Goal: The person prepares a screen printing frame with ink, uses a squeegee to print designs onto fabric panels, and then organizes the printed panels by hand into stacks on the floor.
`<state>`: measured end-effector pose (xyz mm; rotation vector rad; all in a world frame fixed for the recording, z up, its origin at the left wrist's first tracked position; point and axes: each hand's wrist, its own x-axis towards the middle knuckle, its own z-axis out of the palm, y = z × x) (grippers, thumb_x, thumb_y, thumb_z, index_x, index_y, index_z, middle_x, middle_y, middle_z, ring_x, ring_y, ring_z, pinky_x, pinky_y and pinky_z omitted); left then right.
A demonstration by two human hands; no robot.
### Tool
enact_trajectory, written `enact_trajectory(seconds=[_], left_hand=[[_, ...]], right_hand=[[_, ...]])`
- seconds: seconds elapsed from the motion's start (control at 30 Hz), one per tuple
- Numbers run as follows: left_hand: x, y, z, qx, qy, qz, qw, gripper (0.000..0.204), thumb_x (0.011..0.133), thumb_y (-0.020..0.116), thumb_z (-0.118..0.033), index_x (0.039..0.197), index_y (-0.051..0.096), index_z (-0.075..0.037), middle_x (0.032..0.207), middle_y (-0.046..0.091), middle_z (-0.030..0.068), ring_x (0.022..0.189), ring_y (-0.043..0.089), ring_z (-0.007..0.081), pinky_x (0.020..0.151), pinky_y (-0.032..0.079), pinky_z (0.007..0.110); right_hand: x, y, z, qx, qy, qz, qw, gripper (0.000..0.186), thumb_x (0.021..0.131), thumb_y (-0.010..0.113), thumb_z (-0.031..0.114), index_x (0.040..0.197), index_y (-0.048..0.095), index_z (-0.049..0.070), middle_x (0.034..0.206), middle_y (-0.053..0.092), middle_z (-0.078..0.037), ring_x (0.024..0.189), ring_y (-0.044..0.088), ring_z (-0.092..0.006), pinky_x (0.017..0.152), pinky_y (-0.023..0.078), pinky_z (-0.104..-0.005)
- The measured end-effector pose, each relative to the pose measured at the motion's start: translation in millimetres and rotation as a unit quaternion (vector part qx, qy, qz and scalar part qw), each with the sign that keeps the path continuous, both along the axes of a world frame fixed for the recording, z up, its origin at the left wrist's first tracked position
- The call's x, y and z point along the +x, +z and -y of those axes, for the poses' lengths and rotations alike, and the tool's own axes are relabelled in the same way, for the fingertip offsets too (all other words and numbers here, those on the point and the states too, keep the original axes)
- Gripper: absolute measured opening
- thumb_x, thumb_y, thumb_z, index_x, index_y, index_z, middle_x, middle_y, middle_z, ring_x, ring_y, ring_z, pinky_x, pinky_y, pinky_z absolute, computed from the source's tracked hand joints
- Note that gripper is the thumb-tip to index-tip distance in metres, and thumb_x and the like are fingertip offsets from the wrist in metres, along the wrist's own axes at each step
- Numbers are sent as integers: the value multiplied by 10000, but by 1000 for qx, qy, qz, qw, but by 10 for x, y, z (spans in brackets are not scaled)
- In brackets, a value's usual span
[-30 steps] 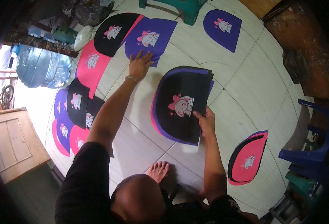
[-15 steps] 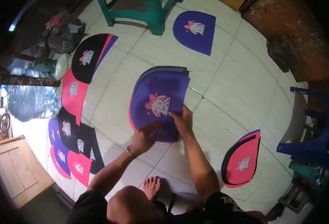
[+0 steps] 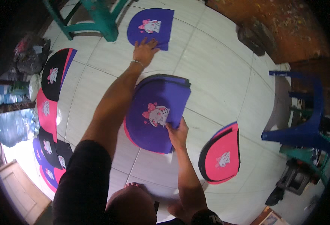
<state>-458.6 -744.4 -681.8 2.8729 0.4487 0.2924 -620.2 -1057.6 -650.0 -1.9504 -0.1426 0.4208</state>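
Note:
My left hand (image 3: 144,52) reaches up to a single purple rounded piece (image 3: 150,27) with a printed white animal and pink bow, its fingers spread on the piece's lower part. My right hand (image 3: 177,133) grips the straight right edge of a stack of similar pieces (image 3: 155,105), purple on top, with pink and black layers peeking out. Right of that hand lies a pink-topped pile (image 3: 219,155). Along the left are overlapping black (image 3: 54,80), pink (image 3: 44,97) and purple pieces.
A green plastic stool (image 3: 107,24) stands at top, a blue plastic chair (image 3: 303,135) at right beside wooden boards (image 3: 288,30). Large water jugs (image 3: 13,127), dark bags (image 3: 30,56) and a wooden panel (image 3: 22,191) line the left side. Pale floor tiles (image 3: 217,82) lie underneath.
The stack's top went from black to purple, and a purple piece left the left-hand row. My left hand has since moved up to the single purple piece. The view has shifted.

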Motion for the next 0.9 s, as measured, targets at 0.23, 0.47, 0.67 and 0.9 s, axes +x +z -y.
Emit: enact_trajectory(seconds=[0.23, 0.47, 0.67, 0.9], left_hand=[[-822, 721, 369, -55, -94, 133, 985, 316, 942, 571, -256, 1204, 672, -110, 1349, 593, 61, 1320, 479, 293, 1115, 302, 545], [-3000, 437, 1412, -58, -208, -29, 976, 505, 861, 608, -218, 1363, 556, -190, 1447, 497, 30, 1410, 360, 288, 1171, 269, 501], [-3668, 537, 1704, -232, -142, 21, 962, 516, 903, 659, -316, 1364, 535, -122, 1452, 487, 75, 1381, 400, 286, 1172, 272, 487], [-5940, 505, 975, -108, 357, 41, 927, 575, 861, 724, -282, 1349, 527, -51, 1368, 546, 157, 1297, 487, 330, 1079, 398, 412]], right_hand=[[146, -17, 118, 45, -5, -50, 998, 395, 780, 724, 48, 1149, 592, 5, 968, 706, -128, 867, 681, -235, 782, 528, -345], [134, -248, 70, 358, -93, -362, 856, 495, 968, 527, 432, 1239, 583, 22, 1228, 610, -71, 1142, 555, -207, 1022, 413, -367], [26, -118, 31, 203, 68, -190, 958, 657, 741, 680, -139, 1347, 473, 6, 1226, 595, -92, 1073, 589, -213, 1000, 435, -350], [-882, -58, -431, 218, 180, -254, 925, 617, 739, 688, -135, 1312, 501, -3, 1222, 609, -111, 1086, 589, -219, 1001, 437, -352]])
